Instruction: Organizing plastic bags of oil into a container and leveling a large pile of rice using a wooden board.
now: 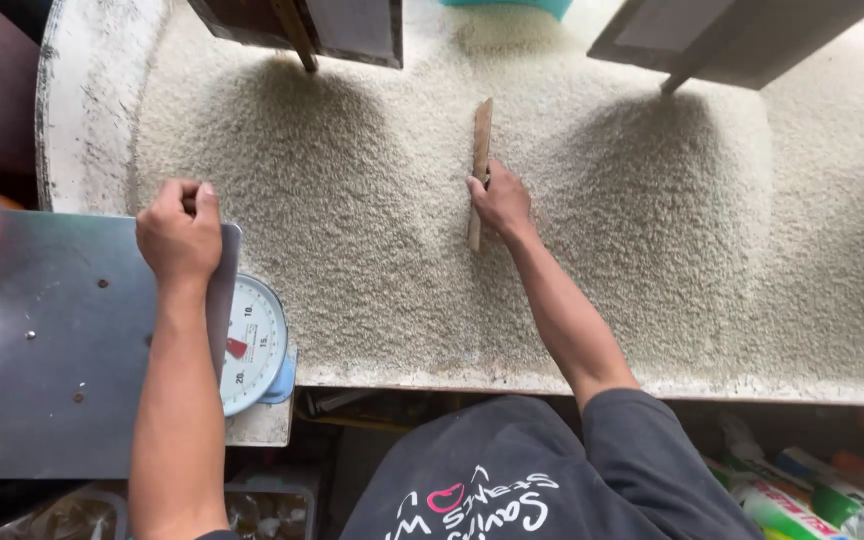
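Wide bin of white rice, heaped in two mounds. Grey metal scale pan at near left, over a round dial scale. Left hand curled shut on the pan's far corner. Right hand clasps a thin wooden board, standing edge-down in the rice between mounds

Two dark boards and are hanging over the far edge of the bin. A teal container is peeking in at the top. Colourful packets are lying at the lower right, and plastic tubs are sitting at the lower left.
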